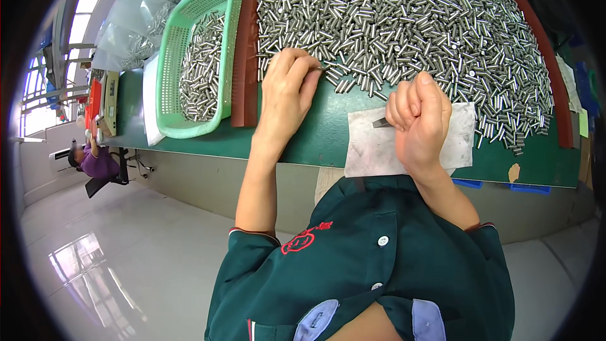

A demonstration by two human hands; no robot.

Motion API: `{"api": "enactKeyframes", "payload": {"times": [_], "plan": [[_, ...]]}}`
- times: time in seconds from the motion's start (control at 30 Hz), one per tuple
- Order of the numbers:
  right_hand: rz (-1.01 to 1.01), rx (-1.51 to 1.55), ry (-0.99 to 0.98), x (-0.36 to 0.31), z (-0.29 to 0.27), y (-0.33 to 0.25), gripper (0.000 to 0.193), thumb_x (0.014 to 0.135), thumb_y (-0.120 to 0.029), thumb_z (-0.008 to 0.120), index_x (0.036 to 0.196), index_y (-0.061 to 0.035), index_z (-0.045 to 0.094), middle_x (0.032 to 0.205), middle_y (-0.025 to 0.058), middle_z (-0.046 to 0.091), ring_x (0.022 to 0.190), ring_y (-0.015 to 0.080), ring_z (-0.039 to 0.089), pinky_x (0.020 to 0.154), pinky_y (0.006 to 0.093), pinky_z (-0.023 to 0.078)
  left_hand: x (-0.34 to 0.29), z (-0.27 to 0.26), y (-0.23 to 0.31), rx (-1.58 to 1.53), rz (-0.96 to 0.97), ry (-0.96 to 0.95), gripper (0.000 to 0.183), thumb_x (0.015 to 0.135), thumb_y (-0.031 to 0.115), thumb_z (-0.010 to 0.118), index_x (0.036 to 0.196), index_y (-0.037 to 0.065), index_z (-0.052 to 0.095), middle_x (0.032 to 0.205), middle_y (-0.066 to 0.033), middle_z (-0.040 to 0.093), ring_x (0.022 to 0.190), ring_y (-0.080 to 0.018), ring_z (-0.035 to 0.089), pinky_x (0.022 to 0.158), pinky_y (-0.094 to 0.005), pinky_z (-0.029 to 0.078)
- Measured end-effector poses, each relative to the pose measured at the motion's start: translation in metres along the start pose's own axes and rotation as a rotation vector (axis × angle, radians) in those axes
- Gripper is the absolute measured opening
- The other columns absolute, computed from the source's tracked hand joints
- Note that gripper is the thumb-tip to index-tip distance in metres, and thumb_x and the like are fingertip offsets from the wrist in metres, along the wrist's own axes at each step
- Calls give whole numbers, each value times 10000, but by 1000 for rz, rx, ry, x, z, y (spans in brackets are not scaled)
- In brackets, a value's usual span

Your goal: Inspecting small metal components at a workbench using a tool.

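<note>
A wide heap of short, shiny metal pins (404, 25) covers the green tabletop (328, 132) in front of me. At the heap's near left edge is my left hand (287, 91), its fingers curled and thumb pressed in against the pins. Whatever those fingers hold is hidden. My right hand (420, 117) is closed in a fist, thumb up, over a smudged white cloth (372, 148). Out of the fist's left side pokes a flat, dark grey metal piece (381, 123); the rest of it is covered by the fingers.
Reddish-brown strips (245, 82) border the heap left and right. A green plastic basket (165, 82) with more pins stands left, beside clear bags (136, 22) of pins. Farther left are a scale (108, 104) and a seated person in purple (100, 163).
</note>
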State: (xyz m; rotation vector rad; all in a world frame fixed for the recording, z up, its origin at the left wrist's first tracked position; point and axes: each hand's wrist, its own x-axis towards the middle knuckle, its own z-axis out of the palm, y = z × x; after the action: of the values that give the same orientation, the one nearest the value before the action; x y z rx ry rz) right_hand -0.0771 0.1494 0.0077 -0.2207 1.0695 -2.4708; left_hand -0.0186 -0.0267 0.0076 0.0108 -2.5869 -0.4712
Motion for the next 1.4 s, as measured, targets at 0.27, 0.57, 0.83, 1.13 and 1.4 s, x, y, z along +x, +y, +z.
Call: {"api": "enactKeyframes", "payload": {"times": [0.27,0.57,0.83,1.13,1.4], "plan": [[12,34,-11,0,-1,-1,350,886,-166,355,551,-89,285,453,-18,284,402,46,205,372,209,185,-19,7,22,-865,-376,150,38,772,-37,516,789,-18,544,834,-82,589,765,-137,546,684,-248,440],[7,19,-3,0,0,0,349,887,-170,355,553,-89,290,453,-19,286,403,47,209,370,211,184,-22,6,17,-831,-349,136,148,797,-30,502,926,-48,572,863,-100,583,780,-140,553,709,-236,451],[7,34,1,0,-1,0,347,887,-163,353,554,-86,293,456,-18,289,398,47,209,367,210,183,-22,4,23,-1024,-542,128,168,834,21,473,972,-47,540,857,-113,584,756,-139,557,701,-237,456],[2,49,-3,0,0,0,346,887,-159,348,556,-81,292,451,-14,286,391,47,202,363,212,178,-26,-4,21,-1725,-996,-50,301,855,154,458,1047,-77,476,961,-204,573,777,-199,600,709,-267,496],[2,48,-1,1,0,0,347,886,-158,351,554,-80,288,447,-13,284,388,49,197,362,215,174,-26,-4,23,-1806,-1045,-44,301,861,134,421,1064,-83,467,971,-213,568,798,-215,600,729,-273,495]]}}
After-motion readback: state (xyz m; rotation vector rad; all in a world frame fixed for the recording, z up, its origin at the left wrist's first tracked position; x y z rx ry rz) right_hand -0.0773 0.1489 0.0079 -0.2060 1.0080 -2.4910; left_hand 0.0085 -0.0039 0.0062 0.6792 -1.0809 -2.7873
